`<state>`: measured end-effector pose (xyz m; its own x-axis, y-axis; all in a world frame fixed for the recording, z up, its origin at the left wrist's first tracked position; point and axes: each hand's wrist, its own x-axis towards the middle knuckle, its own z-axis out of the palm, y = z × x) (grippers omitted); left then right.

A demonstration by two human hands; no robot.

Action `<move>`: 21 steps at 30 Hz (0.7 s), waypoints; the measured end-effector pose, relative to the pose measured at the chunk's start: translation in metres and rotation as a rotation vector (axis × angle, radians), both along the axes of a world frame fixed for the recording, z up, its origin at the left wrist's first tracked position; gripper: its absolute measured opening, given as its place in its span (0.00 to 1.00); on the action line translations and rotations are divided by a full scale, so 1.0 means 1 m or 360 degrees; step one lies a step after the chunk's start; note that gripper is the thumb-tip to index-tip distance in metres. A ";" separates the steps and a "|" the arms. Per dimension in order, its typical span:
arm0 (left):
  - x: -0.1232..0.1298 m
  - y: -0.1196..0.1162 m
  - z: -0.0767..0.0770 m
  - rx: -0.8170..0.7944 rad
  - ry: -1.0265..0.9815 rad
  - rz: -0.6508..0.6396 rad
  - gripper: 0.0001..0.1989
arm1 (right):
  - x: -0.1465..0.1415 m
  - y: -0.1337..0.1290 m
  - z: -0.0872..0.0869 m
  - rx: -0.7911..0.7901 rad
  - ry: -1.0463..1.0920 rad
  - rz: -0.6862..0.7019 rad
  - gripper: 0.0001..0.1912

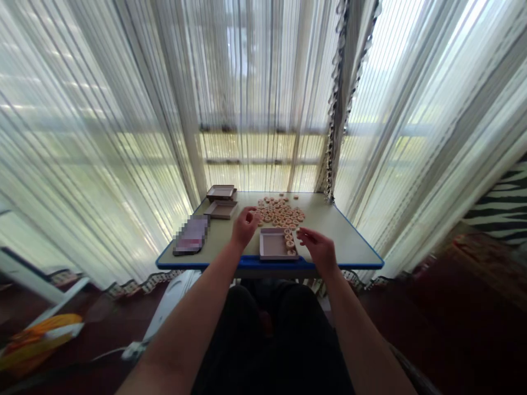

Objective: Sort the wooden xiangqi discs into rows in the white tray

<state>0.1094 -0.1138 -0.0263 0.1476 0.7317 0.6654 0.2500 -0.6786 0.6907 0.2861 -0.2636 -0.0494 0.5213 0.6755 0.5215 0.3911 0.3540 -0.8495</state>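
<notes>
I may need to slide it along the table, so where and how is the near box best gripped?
Probably by its two side walls, coming from left and right at once. The near box is shallow and open-topped; its left part is bare, so that wall can be pinched. Round pieces line its right side inside, so press that wall from outside.

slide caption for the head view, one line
Left hand by scattered round pieces, right hand beside a part-filled open box.
</notes>
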 end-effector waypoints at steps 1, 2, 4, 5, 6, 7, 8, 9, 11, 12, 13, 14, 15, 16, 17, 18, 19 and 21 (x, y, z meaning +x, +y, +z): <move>-0.001 -0.004 -0.003 -0.0009 0.0033 -0.0057 0.12 | 0.001 0.002 0.002 -0.0034 0.0031 0.0098 0.17; -0.003 -0.008 -0.005 -0.0011 0.0064 -0.0095 0.11 | 0.001 0.004 0.005 -0.0057 0.0084 0.0207 0.17; -0.006 -0.019 -0.005 0.0067 0.0146 -0.0114 0.10 | 0.001 0.009 0.011 -0.0064 0.0231 0.0401 0.19; -0.007 -0.025 -0.004 0.0157 0.0198 -0.0100 0.10 | 0.001 0.010 0.013 -0.0052 0.0306 0.0461 0.20; -0.009 -0.031 -0.002 0.0280 0.0267 -0.0078 0.10 | 0.000 0.010 0.014 -0.0035 0.0369 0.0487 0.20; -0.010 -0.038 0.000 0.0425 0.0354 -0.0058 0.09 | 0.000 0.010 0.014 -0.0014 0.0414 0.0479 0.21; -0.011 -0.044 0.001 0.0583 0.0465 -0.0042 0.10 | 0.000 0.009 0.013 0.0003 0.0440 0.0442 0.21; -0.012 -0.050 0.003 0.0743 0.0589 -0.0038 0.10 | 0.000 0.008 0.011 0.0018 0.0451 0.0393 0.21; -0.013 -0.060 0.003 0.0980 0.0776 -0.0076 0.11 | 0.001 0.005 0.007 -0.0007 0.0431 0.0322 0.23; -0.014 -0.064 0.003 0.1054 0.0830 -0.0102 0.12 | 0.002 0.004 0.006 -0.0036 0.0404 0.0316 0.23; -0.014 -0.066 0.002 0.1097 0.0865 -0.0129 0.14 | 0.003 0.003 0.005 -0.0073 0.0369 0.0332 0.24; -0.015 -0.068 0.001 0.1116 0.0882 -0.0156 0.15 | 0.004 0.001 0.004 -0.0110 0.0329 0.0362 0.23; -0.015 -0.068 0.001 0.1114 0.0893 -0.0184 0.16 | 0.005 -0.001 0.004 -0.0150 0.0286 0.0409 0.23; -0.016 -0.068 0.000 0.1093 0.0897 -0.0212 0.17 | 0.005 -0.003 0.005 -0.0193 0.0237 0.0457 0.22; -0.017 -0.068 0.001 0.1062 0.0895 -0.0244 0.18 | 0.005 -0.005 0.005 -0.0240 0.0174 0.0490 0.21; -0.018 -0.068 0.001 0.1021 0.0890 -0.0277 0.20 | 0.006 -0.008 0.007 -0.0297 0.0087 0.0513 0.21; -0.018 -0.067 0.003 0.0967 0.0885 -0.0311 0.21 | 0.006 -0.010 0.008 -0.0346 -0.0021 0.0515 0.20; -0.019 -0.067 0.006 0.0855 0.0883 -0.0375 0.26 | 0.006 -0.015 0.012 -0.0411 -0.0302 0.0492 0.18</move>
<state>0.0900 -0.1811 -0.0200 0.6702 0.2411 0.7019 0.2698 -0.9602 0.0721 0.2924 -0.2788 -0.0374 0.1856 0.9054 0.3819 0.4575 0.2643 -0.8490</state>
